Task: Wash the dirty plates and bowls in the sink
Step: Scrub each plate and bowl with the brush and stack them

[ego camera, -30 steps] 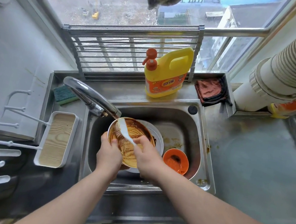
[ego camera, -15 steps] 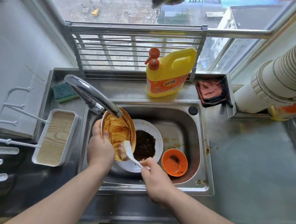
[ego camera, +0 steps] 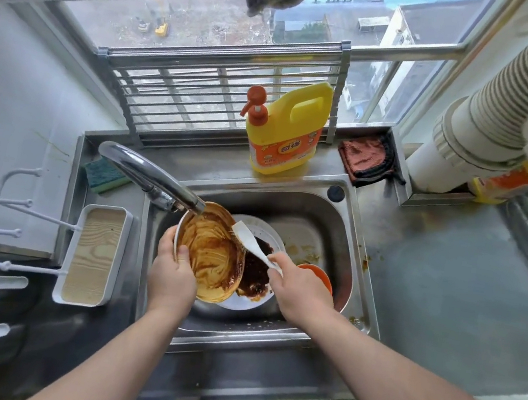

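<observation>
Head view, the only one here: the left hand (ego camera: 171,275) grips the rim of the sauce-smeared bowl (ego camera: 211,253), thumb curled over the near edge onto the inner wall and the other fingers wrapped behind it, and holds it tilted steeply over the sink (ego camera: 345,226), its mouth turned toward the right. The right hand (ego camera: 300,292) pinches the white handle of the dish brush (ego camera: 250,242) with curled fingers; the brush head sits at the bowl's upper right rim, just under the faucet (ego camera: 152,178) spout.

Against the picture a second ago, the bowl has gone from lying almost flat, with the brush inside it, to standing nearly on edge. Half a second ago the brush head was low, at the bowl's bottom lip; now it is high on the rim, so the stroke has swept upward along the edge. The sauce inside shows fresh swirl marks rather than an even coat, which I take to mean scrubbing is loosening it but not yet clearing it.

Below the bowl, the white plate (ego camera: 253,302) carries a dark heap of sauce that was hidden beneath the bowl a second ago. The orange bowl (ego camera: 321,274) sits just right of the plate, partly behind the right hand, in the same spot throughout. I cannot tell whether water is running. By my judgement the task is early: one bowl mid-scrub, plate and orange bowl untouched.

The yellow detergent bottle (ego camera: 287,134) stands on the ledge behind the sink.
</observation>
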A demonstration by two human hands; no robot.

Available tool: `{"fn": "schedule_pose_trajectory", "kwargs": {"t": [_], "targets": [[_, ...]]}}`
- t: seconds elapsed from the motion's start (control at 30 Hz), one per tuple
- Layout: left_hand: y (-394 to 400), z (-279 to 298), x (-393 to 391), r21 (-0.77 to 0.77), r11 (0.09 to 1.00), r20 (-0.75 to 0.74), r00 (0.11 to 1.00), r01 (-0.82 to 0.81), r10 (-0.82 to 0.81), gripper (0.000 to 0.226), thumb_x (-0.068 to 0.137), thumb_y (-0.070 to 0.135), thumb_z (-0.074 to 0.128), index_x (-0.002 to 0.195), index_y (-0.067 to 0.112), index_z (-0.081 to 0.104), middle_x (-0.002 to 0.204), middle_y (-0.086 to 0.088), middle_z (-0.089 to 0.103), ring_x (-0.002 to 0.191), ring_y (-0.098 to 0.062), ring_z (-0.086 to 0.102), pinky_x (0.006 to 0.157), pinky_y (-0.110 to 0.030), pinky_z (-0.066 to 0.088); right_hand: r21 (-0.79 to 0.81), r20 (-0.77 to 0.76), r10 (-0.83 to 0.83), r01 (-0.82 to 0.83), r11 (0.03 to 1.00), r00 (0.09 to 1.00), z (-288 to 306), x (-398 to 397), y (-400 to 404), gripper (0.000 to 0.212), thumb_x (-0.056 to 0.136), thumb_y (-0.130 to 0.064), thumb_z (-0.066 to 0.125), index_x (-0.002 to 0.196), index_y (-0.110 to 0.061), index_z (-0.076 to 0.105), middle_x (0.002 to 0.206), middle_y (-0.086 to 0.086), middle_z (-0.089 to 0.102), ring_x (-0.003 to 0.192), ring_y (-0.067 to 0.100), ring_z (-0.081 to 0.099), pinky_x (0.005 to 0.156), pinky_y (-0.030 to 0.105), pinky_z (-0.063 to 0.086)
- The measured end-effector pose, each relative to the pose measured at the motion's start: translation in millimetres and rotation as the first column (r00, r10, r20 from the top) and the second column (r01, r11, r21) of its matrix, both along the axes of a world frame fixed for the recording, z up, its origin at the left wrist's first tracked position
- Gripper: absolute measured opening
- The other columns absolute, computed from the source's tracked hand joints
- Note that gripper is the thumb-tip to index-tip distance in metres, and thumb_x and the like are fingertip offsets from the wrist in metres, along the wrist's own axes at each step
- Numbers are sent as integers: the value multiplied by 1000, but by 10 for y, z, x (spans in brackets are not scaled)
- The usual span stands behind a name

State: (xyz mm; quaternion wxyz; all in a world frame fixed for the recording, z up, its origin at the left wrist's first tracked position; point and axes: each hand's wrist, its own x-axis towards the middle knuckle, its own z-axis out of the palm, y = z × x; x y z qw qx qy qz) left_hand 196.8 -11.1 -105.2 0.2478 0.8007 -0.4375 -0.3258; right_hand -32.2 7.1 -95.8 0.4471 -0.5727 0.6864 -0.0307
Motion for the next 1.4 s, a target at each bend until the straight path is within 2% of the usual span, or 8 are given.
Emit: {"fn": "schedule_pose_trajectory", "kwargs": {"t": [0.1,0.2,0.43,0.63,0.9,1.03,1.23,1.4], "targets": [[-7,-170,82,98,970,-165,958,-222,235,28,111,36,43,139,43,48,123,0,62,112,-29,63,100,-53,55,45,63,-170,167,985,983,-17,-96,17,29,105,-56,50,122,-33,50,87,-7,66,74,14,65,62,35,54],[20,-295,79,239,900,-359,827,-366,432,24,113,33,44,133,39,54,124,-5,66,107,-32,67,82,-62,61,2,74,-228,228,974,971,-23,-243,-4,24,105,-51,55,94,-30,50,84,-5,64,73,14,60,57,32,43],[78,-310,-551,264,941,-507,799,-213,323,21,113,31,46,117,41,64,121,-9,74,109,-31,73,95,-60,59,-136,135,-270,288,948,953,70,-756,-73,20,99,-38,66,88,-25,54,78,-4,67,72,15,64,65,37,54],[-100,-262,-1574,181,971,-370,925,157,-81,29,111,41,42,137,35,53,121,3,68,111,-22,64,103,-48,53,-248,-102,-327,295,923,939,94,-1671,-101,9,96,-23,67,92,-23,59,78,-3,65,74,26,60,63,38,45],[-325,-196,-2341,262,863,-362,873,431,-326,36,106,33,39,141,36,49,119,-1,66,107,-25,62,100,-49,53,-214,-377,-194,119,970,906,16,-2525,-342,11,100,-23,59,94,-23,49,73,7,59,69,35,55,58,41,45],[-299,-205,-2268,228,911,-221,929,344,-295,42,109,44,39,143,29,57,133,-1,66,122,-27,59,107,-46,49,-215,-374,-167,90,972,912,90,-2620,-344,12,101,-25,59,93,-23,50,73,5,59,67,31,55,57,40,46],[-244,-499,-1274,305,952,-8,1000,11,-9,37,101,34,48,133,27,65,141,-9,55,112,-30,57,103,-48,52,-311,-210,-117,47,949,971,287,-2127,-115,22,98,-23,66,85,-28,49,83,-5,51,76,26,54,63,40,47],[-117,-642,-409,521,849,240,970,-86,-49,57,103,21,49,160,22,38,155,-19,37,135,-42,44,112,-51,42,-160,61,42,-32,987,997,248,-1081,-15,20,97,-21,66,86,-33,53,91,-6,54,86,18,55,74,35,46]]}}
